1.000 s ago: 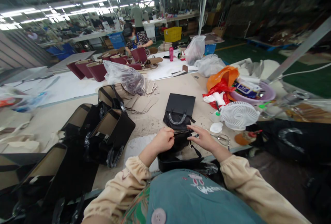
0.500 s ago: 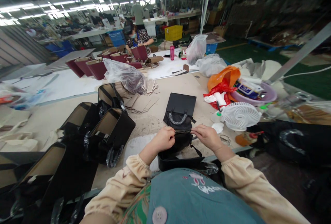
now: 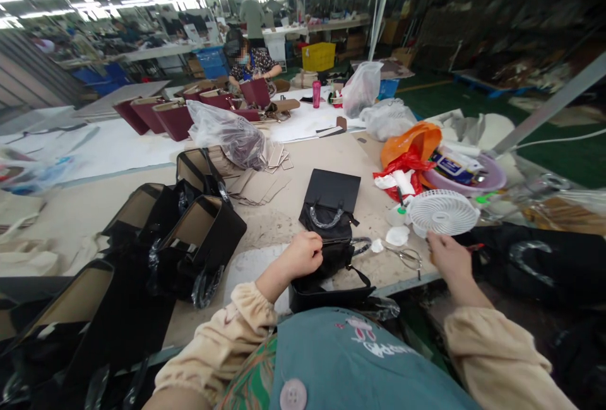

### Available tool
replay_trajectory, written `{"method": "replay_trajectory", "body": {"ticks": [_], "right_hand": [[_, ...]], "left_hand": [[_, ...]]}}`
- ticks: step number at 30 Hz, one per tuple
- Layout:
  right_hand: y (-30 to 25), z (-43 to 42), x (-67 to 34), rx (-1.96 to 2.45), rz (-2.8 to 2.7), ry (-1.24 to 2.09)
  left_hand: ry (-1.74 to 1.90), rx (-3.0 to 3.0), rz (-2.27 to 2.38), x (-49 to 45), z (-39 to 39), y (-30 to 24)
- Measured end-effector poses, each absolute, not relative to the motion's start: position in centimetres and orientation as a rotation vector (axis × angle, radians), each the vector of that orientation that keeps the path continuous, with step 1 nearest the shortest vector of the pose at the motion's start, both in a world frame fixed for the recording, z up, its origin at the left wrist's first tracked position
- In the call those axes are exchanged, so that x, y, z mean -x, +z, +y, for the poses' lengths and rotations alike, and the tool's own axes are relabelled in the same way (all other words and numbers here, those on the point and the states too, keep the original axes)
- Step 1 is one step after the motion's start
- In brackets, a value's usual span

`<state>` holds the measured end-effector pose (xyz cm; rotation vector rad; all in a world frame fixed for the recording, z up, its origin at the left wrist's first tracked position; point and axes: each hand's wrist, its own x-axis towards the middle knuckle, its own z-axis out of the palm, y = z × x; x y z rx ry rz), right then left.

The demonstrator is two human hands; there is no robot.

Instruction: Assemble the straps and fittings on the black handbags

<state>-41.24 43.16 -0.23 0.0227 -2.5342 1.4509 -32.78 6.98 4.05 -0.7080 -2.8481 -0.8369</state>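
Observation:
My left hand (image 3: pixel 303 253) is closed in a pinch on the top edge of a small black handbag (image 3: pixel 331 259) that stands at the near edge of the table (image 3: pixel 89 208). A second black bag (image 3: pixel 332 194) with a wrapped handle lies flat just behind it. My right hand (image 3: pixel 449 257) is off the bag, out to the right beside a white desk fan (image 3: pixel 442 212). Its fingers point away and are partly hidden. Scissors (image 3: pixel 408 257) lie between the handbag and my right hand.
Several open black bags (image 3: pixel 203 233) crowd the left side. Cardboard pieces and a plastic-wrapped bundle (image 3: pixel 231 135) sit mid-table, maroon bags (image 3: pixel 165 118) farther back. An orange bag (image 3: pixel 409 141) and a pink basin (image 3: pixel 476 179) sit on the right. A seated co-worker (image 3: pixel 249 64) works at the far end.
My right hand has let go of the handbag and swung right to the fan's base. My left hand has kept its pinch on the bag's top edge.

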Motion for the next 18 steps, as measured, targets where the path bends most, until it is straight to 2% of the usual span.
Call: {"method": "replay_trajectory", "body": {"ticks": [2,4,10,15,18], "right_hand": [[-0.2,42.7,40.4,-0.034,-2.650,1.176],[0.2,40.7,39.5,-0.187,-2.697,1.034],[2.2,32.9,38.2,-0.792,-2.734,1.053],[2.5,30.2,38.1,-0.948,-2.866,0.743],[2.7,29.6,38.2,-0.990,-2.842,0.675]], "left_hand": [[-0.847,0.709,-2.843,32.8,7.0,4.0],[-0.855,0.714,-2.837,32.8,6.9,4.0],[-0.856,0.714,-2.833,32.9,6.9,3.7],[-0.852,0.703,-2.867,32.9,7.0,4.0],[-0.854,0.704,-2.877,32.9,6.9,4.1]]}}
